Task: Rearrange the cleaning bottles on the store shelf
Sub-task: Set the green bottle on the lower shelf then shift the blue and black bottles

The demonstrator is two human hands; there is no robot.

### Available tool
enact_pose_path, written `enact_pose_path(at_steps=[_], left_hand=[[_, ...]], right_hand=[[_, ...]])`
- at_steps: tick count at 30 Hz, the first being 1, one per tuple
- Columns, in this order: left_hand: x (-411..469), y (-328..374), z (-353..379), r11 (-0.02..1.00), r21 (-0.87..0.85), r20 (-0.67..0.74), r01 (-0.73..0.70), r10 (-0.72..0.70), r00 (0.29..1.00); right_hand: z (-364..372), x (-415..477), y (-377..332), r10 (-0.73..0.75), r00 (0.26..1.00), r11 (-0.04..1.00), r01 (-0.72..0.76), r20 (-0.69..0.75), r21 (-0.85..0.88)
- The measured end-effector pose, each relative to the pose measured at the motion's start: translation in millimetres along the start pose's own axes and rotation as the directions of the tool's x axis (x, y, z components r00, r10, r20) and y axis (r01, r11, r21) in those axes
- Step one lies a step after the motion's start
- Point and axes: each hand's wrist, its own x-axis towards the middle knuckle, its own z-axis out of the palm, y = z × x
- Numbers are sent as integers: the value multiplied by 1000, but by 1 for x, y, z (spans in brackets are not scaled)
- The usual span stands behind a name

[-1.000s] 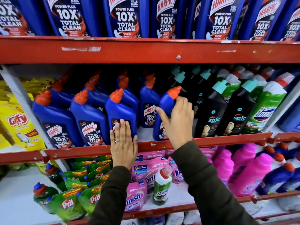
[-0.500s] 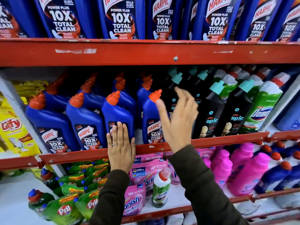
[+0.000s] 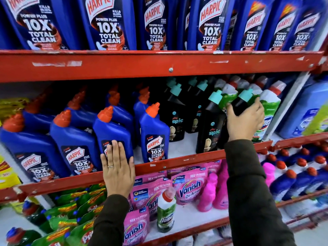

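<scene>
On the middle red shelf (image 3: 195, 158) stand blue Harpic bottles with orange caps; the front right one (image 3: 154, 134) stands alone beside black Spic bottles with teal caps (image 3: 211, 125). My left hand (image 3: 118, 167) lies flat, fingers together, against the front of another Harpic bottle (image 3: 111, 130) and the shelf lip. My right hand (image 3: 245, 119) is wrapped around the neck of a black Spic bottle (image 3: 241, 102) at the front right, next to green Domex bottles (image 3: 269, 107).
Large Harpic bottles (image 3: 106, 23) fill the top shelf. Below are green Pril pouches (image 3: 71, 219), pink Vanish pouches (image 3: 190, 187), a lone Domex bottle (image 3: 166, 212), pink bottles (image 3: 209, 194) and blue bottles (image 3: 287, 181). Yellow packs (image 3: 7, 173) sit at the left.
My right hand left the front Harpic bottle, which now stands upright by the shelf lip, and moved right to grip a black Spic bottle. My left hand stayed flat on its bottle.
</scene>
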Motion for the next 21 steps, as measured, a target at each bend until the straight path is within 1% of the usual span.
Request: enact_pose_path(at_steps=[2,3,7,10,12,14,17,19,21], left_hand=[[0,0,0,1000,-5,-2,0,0,1000],[0,-1,0,1000,-4,-2,1,-1,1000],[0,-1,-1,1000,2,5,6,-6,1000],[0,0,-1,1000,-12,14,3,-3,1000],[0,0,-1,1000,-12,16,6,-6,1000],[0,0,-2,1000,-10,15,8,-8,1000],[1,0,-3,1000,-17,10,7,-6,1000],[1,1,-3,1000,-20,7,3,-3,1000],[1,1,-3,1000,-16,7,1,-1,1000]], right_hand=[[-1,4,7,-1,999,1000,2,49,-31],[-1,6,10,-13,998,1000,14,66,-20],[-4,11,14,-79,992,994,70,102,89],[-8,6,15,-108,991,989,99,73,113],[-11,0,15,-148,989,983,144,23,116],[-18,-5,10,-182,983,980,184,-36,77],[-38,-13,-9,-185,978,982,188,-93,32],[-54,-23,-22,-200,974,979,204,-106,28],[-69,-33,-33,-213,974,976,216,-71,31]])
